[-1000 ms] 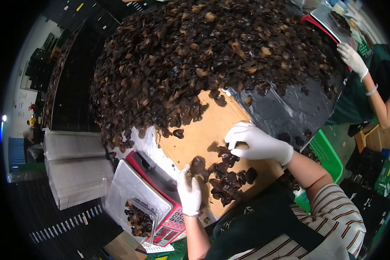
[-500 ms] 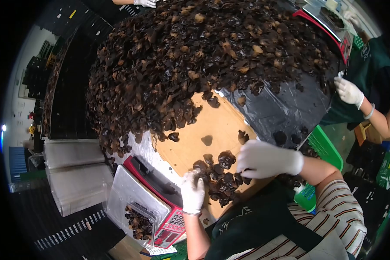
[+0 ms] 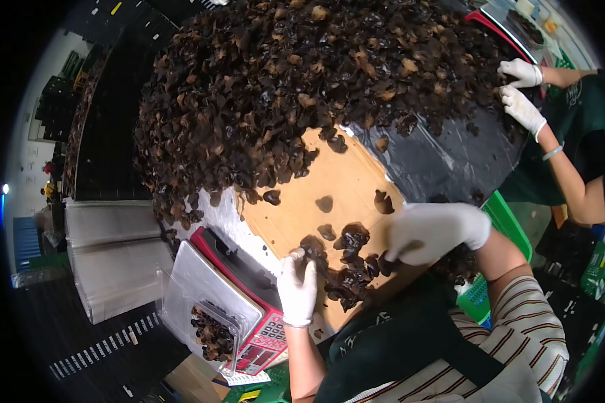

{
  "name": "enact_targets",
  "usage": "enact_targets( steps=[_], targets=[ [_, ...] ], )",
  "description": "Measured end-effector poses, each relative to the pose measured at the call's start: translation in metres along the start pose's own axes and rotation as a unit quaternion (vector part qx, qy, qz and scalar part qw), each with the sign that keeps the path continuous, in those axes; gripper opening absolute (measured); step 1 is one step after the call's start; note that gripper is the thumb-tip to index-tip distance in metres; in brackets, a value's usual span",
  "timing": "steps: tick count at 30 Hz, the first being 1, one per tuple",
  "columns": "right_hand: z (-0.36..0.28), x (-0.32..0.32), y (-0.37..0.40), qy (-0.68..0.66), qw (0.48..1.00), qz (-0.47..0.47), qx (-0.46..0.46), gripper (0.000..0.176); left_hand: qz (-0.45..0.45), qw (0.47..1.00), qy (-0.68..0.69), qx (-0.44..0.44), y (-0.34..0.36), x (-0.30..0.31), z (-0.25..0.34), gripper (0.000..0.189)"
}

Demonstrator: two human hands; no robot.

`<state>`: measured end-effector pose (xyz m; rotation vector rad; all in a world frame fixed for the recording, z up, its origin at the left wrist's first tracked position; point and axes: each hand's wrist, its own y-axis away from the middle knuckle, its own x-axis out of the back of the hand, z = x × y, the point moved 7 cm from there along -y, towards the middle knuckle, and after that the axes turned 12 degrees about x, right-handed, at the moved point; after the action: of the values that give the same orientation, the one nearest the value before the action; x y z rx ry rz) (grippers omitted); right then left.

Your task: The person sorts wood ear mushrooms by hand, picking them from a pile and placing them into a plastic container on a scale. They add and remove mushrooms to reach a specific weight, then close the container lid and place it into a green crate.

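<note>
Dark brown wood ear mushrooms lie in a loose cluster on a tan board. My left hand, in a white glove, is at the cluster's left side, its fingertips closed on the edge of one wood ear mushroom. My right hand, also gloved, hovers over the board's right edge, smeared by motion. Its fingertips point down beside a dark wood ear mushroom at the cluster's right end. Single pieces, such as a small flat one, lie farther up the board.
A large heap of wood ear mushrooms covers the far side. A red scale bears a clear plastic box of pieces. Black plastic sheet and a green basket are right. A co-worker's gloved hands touch the heap's edge.
My right hand has shifted right and slightly up, away from the cluster's middle. My left hand stays at the same piece. The co-worker's hands have come together at the heap. The view has tilted slightly.
</note>
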<state>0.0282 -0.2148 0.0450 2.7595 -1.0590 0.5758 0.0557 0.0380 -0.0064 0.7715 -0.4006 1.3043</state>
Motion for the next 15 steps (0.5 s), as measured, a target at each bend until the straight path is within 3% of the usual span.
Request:
enact_targets(
  steps=[1,4,6,7,8,12,15],
  targets=[
    [0.001,-0.004,0.014,-0.064,0.994,-0.057,-0.061,0.012,0.005,1.000,0.003,0.000,-0.003,-0.003,0.006,0.028],
    [-0.004,0.012,0.017,0.012,0.995,-0.019,-0.098,0.015,0.035,0.990,-0.117,-0.075,-0.008,-0.013,0.033,0.033],
    [0.001,0.022,0.012,0.155,0.979,0.127,-0.041,0.013,0.049,0.982,-0.158,-0.093,-0.014,-0.021,0.028,0.030],
    [0.003,0.024,0.012,0.225,0.954,0.200,-0.011,0.012,0.037,0.993,-0.092,-0.068,-0.017,-0.019,0.019,0.029],
    [0.006,0.021,0.011,0.263,0.941,0.211,-0.020,0.015,0.024,0.998,-0.026,-0.043,-0.019,-0.016,0.011,0.028],
    [0.011,-0.004,0.005,0.198,0.941,0.274,0.024,0.024,-0.047,0.980,0.176,0.074,-0.007,-0.006,-0.005,0.028],
    [0.004,-0.013,-0.006,0.268,0.919,0.286,0.041,0.030,-0.087,0.952,0.269,0.121,0.003,-0.002,-0.009,0.030]
  ],
)
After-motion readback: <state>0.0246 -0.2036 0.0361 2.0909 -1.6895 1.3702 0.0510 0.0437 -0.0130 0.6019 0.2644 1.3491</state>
